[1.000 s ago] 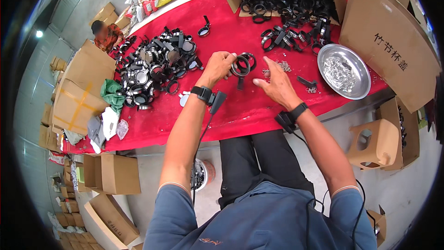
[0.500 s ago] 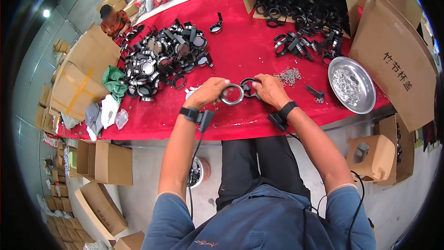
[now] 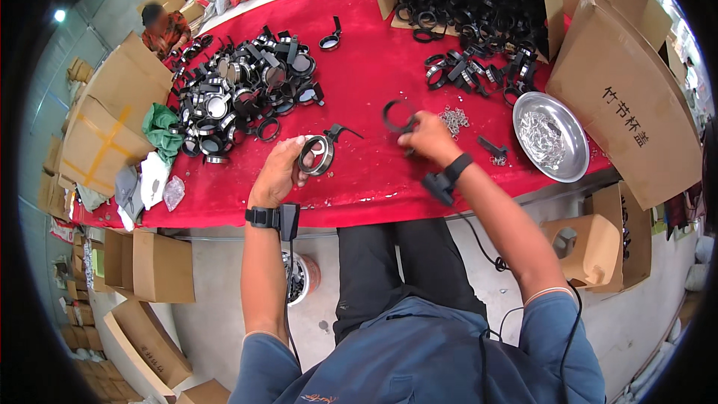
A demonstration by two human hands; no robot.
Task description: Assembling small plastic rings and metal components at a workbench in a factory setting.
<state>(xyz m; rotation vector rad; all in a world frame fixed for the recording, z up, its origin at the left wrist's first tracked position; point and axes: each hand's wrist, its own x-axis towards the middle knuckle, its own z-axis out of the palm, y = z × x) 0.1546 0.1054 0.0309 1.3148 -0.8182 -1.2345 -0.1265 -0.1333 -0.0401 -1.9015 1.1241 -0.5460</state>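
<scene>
A silver-lined black ring [image 3: 330,153] with a thin black arm at its top is gripped by my left hand [image 3: 281,167], fingers closed at its left side. My right hand [image 3: 432,139], farther right, pinches a black ring [image 3: 386,114], slightly blurred, with its free end towards the far left. Just beyond that hand lies a small pile of metal clips [image 3: 455,120] on the red cloth. A heap of finished-looking black and silver rings with handles [image 3: 243,86] spreads beyond my left hand. One more handled ring [image 3: 330,41] lies apart from the heap.
Loose black rings [image 3: 464,71] spill from an open carton [image 3: 555,19]. A metal bowl [image 3: 518,138] of small silver parts stands at the right, near a black piece [image 3: 492,147]. Cloths [image 3: 155,179] lie at the left. A person [image 3: 164,30] sits at the far left.
My hands have moved apart. The left has gone left and nearer with the silver-lined ring, now showing an arm; the right has lifted a black ring. The whole view has shifted slightly.
</scene>
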